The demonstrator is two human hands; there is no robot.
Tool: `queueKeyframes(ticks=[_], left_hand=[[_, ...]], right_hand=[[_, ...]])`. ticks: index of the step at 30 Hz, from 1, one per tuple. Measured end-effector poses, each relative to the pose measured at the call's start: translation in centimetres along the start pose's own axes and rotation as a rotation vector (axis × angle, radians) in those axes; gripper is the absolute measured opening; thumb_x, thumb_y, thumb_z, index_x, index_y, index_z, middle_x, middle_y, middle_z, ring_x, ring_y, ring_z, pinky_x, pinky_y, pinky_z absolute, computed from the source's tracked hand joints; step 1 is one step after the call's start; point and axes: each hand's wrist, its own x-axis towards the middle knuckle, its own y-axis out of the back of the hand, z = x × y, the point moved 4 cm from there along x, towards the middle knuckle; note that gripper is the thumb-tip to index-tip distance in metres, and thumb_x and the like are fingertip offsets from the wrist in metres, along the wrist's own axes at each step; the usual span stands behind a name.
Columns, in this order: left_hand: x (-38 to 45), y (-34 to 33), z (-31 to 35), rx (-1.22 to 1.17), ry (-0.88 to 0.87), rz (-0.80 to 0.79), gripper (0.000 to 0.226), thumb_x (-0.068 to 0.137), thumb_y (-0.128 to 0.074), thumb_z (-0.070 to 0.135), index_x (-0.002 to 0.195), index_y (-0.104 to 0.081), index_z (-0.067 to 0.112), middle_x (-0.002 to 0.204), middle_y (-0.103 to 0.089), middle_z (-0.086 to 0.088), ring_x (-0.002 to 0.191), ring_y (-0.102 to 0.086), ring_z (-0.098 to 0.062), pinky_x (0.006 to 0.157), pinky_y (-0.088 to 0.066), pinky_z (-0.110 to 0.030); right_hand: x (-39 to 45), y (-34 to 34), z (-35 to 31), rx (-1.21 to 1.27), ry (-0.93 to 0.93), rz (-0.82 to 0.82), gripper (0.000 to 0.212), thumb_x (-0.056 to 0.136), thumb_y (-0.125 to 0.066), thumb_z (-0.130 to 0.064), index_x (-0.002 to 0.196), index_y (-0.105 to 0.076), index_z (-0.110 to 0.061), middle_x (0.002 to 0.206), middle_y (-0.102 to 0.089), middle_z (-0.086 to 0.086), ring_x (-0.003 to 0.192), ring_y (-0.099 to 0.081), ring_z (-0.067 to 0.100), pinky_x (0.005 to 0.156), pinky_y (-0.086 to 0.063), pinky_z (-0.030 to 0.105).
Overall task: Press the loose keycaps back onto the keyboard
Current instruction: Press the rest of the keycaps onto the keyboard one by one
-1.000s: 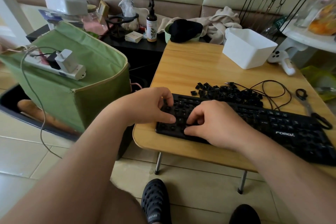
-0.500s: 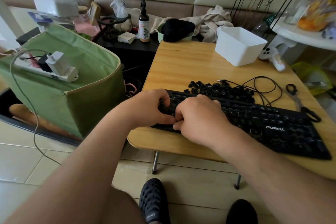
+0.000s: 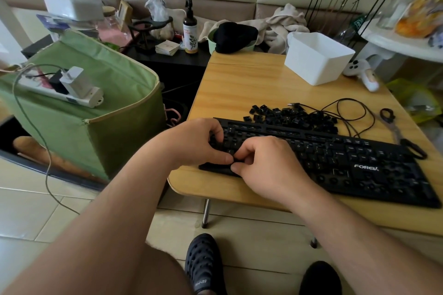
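Observation:
A black keyboard (image 3: 347,163) lies slanted on the wooden table (image 3: 242,88), with several bare sockets showing at its right end. A pile of loose black keycaps (image 3: 294,115) sits just behind it. Both hands meet over the keyboard's left end. My left hand (image 3: 194,143) rests its curled fingertips on the keys, its thumb lying flat along the lower rows. My right hand (image 3: 268,167) has its fingers curled, thumb and forefinger pinching at a keycap right beside the left thumb. The hands mostly hide that keycap.
The keyboard's black cable (image 3: 347,112) loops behind the pile, and a black-handled tool (image 3: 400,134) lies to its right. A white tub (image 3: 318,57) stands at the back of the table. A green fabric box (image 3: 79,108) with a power strip stands left of the table.
My right hand has slid left along the keyboard until it meets the left thumb. The left hand has stayed at the keyboard's left end. The camera has shifted slightly.

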Motion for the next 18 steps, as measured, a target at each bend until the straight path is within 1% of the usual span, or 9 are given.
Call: queueKeyframes(ticks=[4,7,9,12,15,16,18], left_hand=[[-0.3,-0.2,0.2,0.039,0.015,-0.022,0.042,0.073,-0.091,0.046,0.094,-0.060,0.027,0.086,-0.064,0.004,0.066,-0.060,-0.013,0.058,-0.052,-0.030],[-0.4,-0.5,0.4,0.076,0.026,-0.038,0.045,0.071,-0.091,0.050,0.093,-0.060,0.026,0.088,-0.067,0.001,0.068,-0.062,-0.015,0.062,-0.054,-0.033],[-0.4,-0.6,0.4,0.094,0.038,-0.040,0.047,0.070,-0.091,0.052,0.093,-0.060,0.025,0.087,-0.069,0.000,0.067,-0.062,-0.015,0.062,-0.054,-0.033],[-0.5,-0.7,0.4,0.116,0.046,-0.032,0.048,0.069,-0.090,0.054,0.090,-0.059,0.024,0.084,-0.069,0.001,0.066,-0.061,-0.015,0.061,-0.053,-0.034],[-0.6,-0.9,0.5,0.134,0.049,-0.033,0.048,0.070,-0.090,0.054,0.090,-0.058,0.024,0.090,-0.071,-0.002,0.072,-0.065,-0.019,0.070,-0.060,-0.043],[-0.6,-0.9,0.5,0.141,0.051,-0.030,0.048,0.070,-0.090,0.053,0.090,-0.058,0.024,0.091,-0.071,-0.003,0.073,-0.064,-0.019,0.072,-0.060,-0.044],[-0.7,-0.9,0.6,0.157,0.049,-0.020,0.047,0.071,-0.089,0.053,0.091,-0.057,0.024,0.092,-0.070,-0.002,0.073,-0.062,-0.019,0.070,-0.058,-0.042]], right_hand=[[-0.4,0.3,0.2,-0.007,-0.011,-0.036,0.018,0.081,-0.084,-0.041,0.077,-0.067,-0.037,0.076,-0.064,-0.016,0.095,-0.059,0.016,0.093,-0.052,0.048],[-0.3,0.6,0.2,-0.006,-0.038,-0.073,0.016,0.079,-0.086,-0.039,0.077,-0.071,-0.034,0.075,-0.065,-0.016,0.089,-0.061,0.012,0.093,-0.053,0.047],[-0.1,0.8,0.0,-0.020,-0.052,-0.109,0.016,0.078,-0.087,-0.037,0.075,-0.072,-0.032,0.075,-0.066,-0.017,0.087,-0.062,0.010,0.094,-0.054,0.047],[0.1,1.1,-0.5,-0.066,-0.056,-0.156,0.016,0.077,-0.088,-0.037,0.074,-0.072,-0.031,0.081,-0.066,-0.018,0.095,-0.062,0.014,0.095,-0.054,0.048],[0.2,1.3,-0.7,-0.092,-0.053,-0.181,0.017,0.078,-0.087,-0.035,0.074,-0.072,-0.030,0.083,-0.065,-0.017,0.096,-0.061,0.014,0.095,-0.053,0.048],[0.2,1.3,-0.8,-0.099,-0.048,-0.184,0.017,0.079,-0.087,-0.034,0.074,-0.071,-0.030,0.084,-0.065,-0.017,0.095,-0.060,0.014,0.096,-0.052,0.049],[0.1,1.3,-0.8,-0.137,-0.030,-0.173,0.015,0.081,-0.083,-0.033,0.076,-0.070,-0.030,0.086,-0.062,-0.017,0.098,-0.057,0.015,0.099,-0.048,0.048]])
